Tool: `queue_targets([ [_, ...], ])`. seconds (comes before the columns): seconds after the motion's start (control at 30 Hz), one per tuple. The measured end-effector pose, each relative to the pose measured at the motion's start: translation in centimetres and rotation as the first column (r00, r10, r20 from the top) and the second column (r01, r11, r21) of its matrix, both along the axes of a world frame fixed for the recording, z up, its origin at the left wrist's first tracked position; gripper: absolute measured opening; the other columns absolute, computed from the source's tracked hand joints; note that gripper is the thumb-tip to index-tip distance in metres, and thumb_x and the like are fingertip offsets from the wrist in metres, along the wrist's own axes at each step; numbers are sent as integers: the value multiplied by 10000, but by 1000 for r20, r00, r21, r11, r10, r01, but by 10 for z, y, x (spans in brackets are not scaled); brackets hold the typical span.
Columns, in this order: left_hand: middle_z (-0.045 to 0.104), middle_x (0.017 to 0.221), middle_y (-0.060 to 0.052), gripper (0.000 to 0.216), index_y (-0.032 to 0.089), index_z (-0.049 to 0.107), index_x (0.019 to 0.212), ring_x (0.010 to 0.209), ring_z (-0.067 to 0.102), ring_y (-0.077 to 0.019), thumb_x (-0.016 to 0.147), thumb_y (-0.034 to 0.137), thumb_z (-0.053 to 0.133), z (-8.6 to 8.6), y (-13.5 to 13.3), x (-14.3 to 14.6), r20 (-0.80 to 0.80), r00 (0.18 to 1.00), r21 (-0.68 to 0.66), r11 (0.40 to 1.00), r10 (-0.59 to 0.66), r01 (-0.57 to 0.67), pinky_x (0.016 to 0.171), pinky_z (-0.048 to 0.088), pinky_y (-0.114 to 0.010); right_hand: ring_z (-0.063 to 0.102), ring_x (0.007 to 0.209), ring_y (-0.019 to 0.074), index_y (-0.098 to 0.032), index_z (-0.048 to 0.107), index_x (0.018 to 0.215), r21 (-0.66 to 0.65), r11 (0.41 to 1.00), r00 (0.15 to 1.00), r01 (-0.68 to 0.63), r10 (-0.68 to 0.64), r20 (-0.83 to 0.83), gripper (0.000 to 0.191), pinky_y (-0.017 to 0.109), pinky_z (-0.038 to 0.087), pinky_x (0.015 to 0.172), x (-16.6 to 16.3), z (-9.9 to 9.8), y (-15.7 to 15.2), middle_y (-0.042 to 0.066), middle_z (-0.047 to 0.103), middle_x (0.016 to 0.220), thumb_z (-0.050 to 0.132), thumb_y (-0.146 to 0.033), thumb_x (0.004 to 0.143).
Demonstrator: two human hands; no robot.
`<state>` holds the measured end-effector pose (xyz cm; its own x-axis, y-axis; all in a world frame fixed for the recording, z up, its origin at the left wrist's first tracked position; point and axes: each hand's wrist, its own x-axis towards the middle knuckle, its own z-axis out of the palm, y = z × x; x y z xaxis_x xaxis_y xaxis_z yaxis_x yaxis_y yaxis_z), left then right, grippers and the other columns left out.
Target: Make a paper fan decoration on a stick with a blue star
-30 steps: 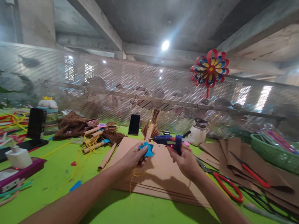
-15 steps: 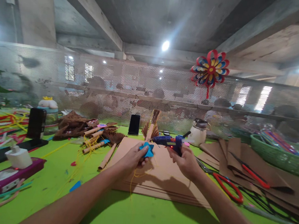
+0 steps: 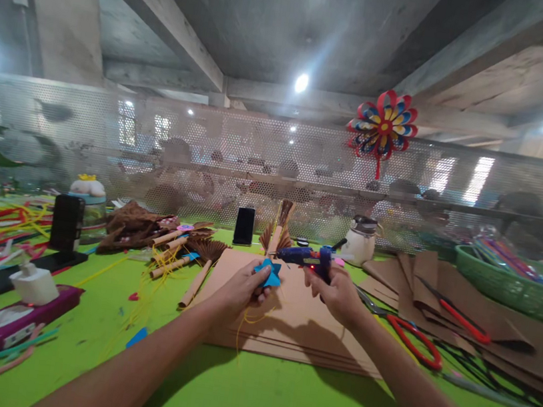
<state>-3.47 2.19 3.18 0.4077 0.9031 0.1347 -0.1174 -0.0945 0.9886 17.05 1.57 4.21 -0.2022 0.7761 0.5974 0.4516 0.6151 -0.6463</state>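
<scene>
My left hand (image 3: pixel 246 285) pinches a blue paper star (image 3: pixel 268 273) between thumb and fingers, over the brown sheets. Behind the star rises a brown paper roll (image 3: pixel 275 239) with pleated fans and yellow strands; whether the same hand grips its lower end is hidden. My right hand (image 3: pixel 337 293) is wrapped round a blue glue gun (image 3: pixel 311 259) with a small red light. Its nozzle points left and lies close above the star; I cannot tell whether they touch. Under both hands is a stack of brown card sheets (image 3: pixel 283 333).
Left of the sheets lie several brown paper rolls (image 3: pixel 169 243) with yellow string. A purple power strip (image 3: pixel 17 323), phone (image 3: pixel 66 223) and second phone (image 3: pixel 244 225) stand around. Red-handled scissors (image 3: pixel 414 341), brown paper (image 3: pixel 479 307), a jug (image 3: pixel 360 240) and green basket (image 3: pixel 513 284) occupy the right.
The blue star and the pleated paper roll behind it have shifted slightly right and tilted a little. The glue gun has hardly moved, and both hands keep their grips.
</scene>
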Motion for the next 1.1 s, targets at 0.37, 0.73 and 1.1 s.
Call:
queue_targets([
  [0.37, 477, 597, 42, 314, 170, 446, 882, 442, 404, -33, 776, 454, 527, 1, 1, -3, 57, 998, -29, 999, -31, 33, 408, 248, -143, 499, 482, 114, -142, 555, 635, -57, 998, 998, -20, 17, -60, 328, 227, 394, 503, 1, 1, -2, 6, 530, 506, 475, -410, 806],
  [0.73, 497, 584, 35, 289, 166, 438, 838, 440, 400, -40, 779, 432, 536, -1, 0, 0, 59, 997, -54, 997, -46, 50, 409, 261, -146, 499, 468, 112, -137, 572, 643, -104, 993, 994, -58, 48, -100, 382, 223, 386, 480, 1, 1, -2, 10, 540, 495, 467, -472, 796],
  [1.1, 491, 579, 38, 268, 164, 448, 853, 433, 393, -35, 798, 420, 509, -1, 1, -2, 50, 998, -49, 998, -47, 49, 411, 258, -152, 479, 462, 106, -134, 577, 632, -90, 994, 996, -69, 64, -63, 354, 218, 372, 474, -2, -1, -3, 6, 524, 494, 475, -426, 804],
])
